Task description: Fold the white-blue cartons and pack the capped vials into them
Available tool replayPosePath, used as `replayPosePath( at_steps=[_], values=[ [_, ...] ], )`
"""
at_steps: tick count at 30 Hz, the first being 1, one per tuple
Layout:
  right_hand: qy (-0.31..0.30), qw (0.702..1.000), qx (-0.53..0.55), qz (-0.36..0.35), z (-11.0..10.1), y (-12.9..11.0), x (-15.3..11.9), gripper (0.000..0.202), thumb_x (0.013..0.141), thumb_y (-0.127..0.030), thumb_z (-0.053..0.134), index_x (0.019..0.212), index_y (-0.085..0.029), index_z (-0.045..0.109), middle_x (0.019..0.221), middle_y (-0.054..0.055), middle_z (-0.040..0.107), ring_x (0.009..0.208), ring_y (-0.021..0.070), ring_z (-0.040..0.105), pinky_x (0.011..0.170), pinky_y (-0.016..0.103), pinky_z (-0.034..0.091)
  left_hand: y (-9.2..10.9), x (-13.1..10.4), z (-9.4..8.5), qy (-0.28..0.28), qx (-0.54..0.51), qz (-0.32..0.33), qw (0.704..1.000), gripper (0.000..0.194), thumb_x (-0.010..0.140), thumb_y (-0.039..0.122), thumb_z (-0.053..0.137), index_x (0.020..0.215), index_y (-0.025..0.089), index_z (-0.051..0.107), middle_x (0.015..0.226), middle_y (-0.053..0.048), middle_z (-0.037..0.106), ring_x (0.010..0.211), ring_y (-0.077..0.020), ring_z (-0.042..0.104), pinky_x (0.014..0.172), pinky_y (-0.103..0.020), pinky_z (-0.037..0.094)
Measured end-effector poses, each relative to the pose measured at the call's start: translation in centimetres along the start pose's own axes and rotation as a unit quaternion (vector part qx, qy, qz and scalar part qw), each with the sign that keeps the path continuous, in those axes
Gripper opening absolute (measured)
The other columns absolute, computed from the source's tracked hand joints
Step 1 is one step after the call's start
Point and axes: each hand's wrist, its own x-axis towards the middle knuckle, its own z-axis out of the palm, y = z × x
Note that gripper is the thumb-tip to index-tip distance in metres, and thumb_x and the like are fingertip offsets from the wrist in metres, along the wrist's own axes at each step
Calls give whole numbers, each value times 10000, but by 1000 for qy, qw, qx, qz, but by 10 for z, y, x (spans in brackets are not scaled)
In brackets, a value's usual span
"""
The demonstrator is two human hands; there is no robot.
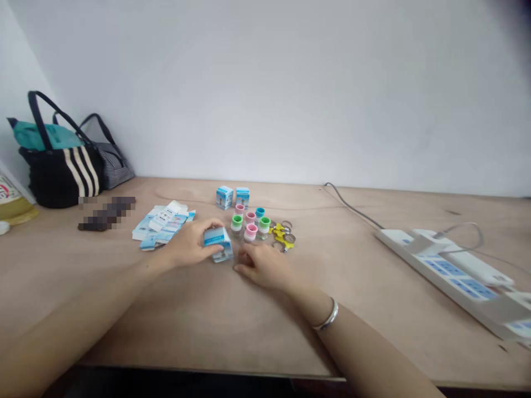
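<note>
My left hand [193, 241] is wrapped round a small blue and white box [219, 244], its fingers on the top and thumb on the near side. Just right of that box is my right hand [263, 265], its fingers curled and close together; whatever they may hold is hidden. Behind my hands stand several small jars with coloured rings, among them a pink one [250, 232], a green one [264, 223] and a blue one [259, 213]. Beside the jars lie yellow pieces with metal rings [283, 236]. Two closed boxes [224, 197] [243, 197] stand farther back.
Flattened blue and white cartons [164, 222] lie left of my left hand. A black bag [64, 177], a striped bag [116, 166] and a bottle [14, 204] stand at the far left. White power strips [452, 276] with cables lie on the wooden table [199, 326] at right.
</note>
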Motion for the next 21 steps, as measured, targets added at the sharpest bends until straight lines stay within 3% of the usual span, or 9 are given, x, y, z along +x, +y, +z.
replayPosePath(
  at_steps=[4,8,13,21],
  values=[
    [35,996,81,-20,-1,2,1,630,755,-519,617,1245,-168,434,917,78,644,765,188,598,600,252,364,0,-4,20,23,-71,36,997,346,680,377,703,977,228,606,1046,-53,649,960,-223,612,851,-357,503],
    [48,990,118,-59,0,4,2,492,795,-499,576,1159,-183,480,959,71,632,801,180,591,628,252,385,-5,-5,35,43,-171,25,984,317,680,398,711,925,213,633,1036,-66,646,953,-212,618,830,-350,532],
    [39,992,117,-40,3,4,5,415,768,-481,609,1028,-167,533,892,62,634,720,166,581,581,248,375,-13,-6,52,76,-276,-35,958,310,729,408,664,956,198,634,1037,-75,657,931,-220,638,769,-359,567],
    [38,986,157,-34,2,4,6,433,707,-480,663,958,-158,519,859,48,634,721,161,587,598,248,402,-3,-5,53,105,-228,-31,967,252,804,431,575,926,224,649,949,-28,693,856,-195,650,713,-298,547]
  ],
)
